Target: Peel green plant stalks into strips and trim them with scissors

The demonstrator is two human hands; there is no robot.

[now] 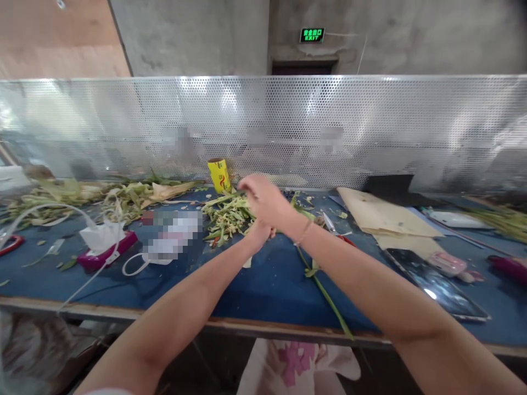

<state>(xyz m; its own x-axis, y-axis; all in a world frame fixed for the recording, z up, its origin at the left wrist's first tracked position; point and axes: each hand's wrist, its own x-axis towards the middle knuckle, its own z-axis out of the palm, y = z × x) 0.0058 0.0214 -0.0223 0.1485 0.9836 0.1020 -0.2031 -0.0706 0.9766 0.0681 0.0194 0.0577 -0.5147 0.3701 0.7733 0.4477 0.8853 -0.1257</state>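
Note:
My left hand [261,233] is closed low over the blue table, its fingers curled and mostly turned away; what it holds is hidden. Just above it, my right hand [263,197] bends at the wrist with curled fingers pointing left, and I cannot make out anything in them. A heap of green plant trimmings [228,216] lies directly left of both hands. From beneath my right forearm a long green stem [325,296] runs down past the table's front edge. Scissors [329,222] with red handles lie right of my right wrist, partly covered by the arm.
A yellow cardboard tube [219,175] stands behind the heap, before a perforated metal screen [255,109]. At left are a tissue box [107,249], a white cable and more trimmings [127,200]. Brown paper [382,214] and a phone [436,282] lie at right.

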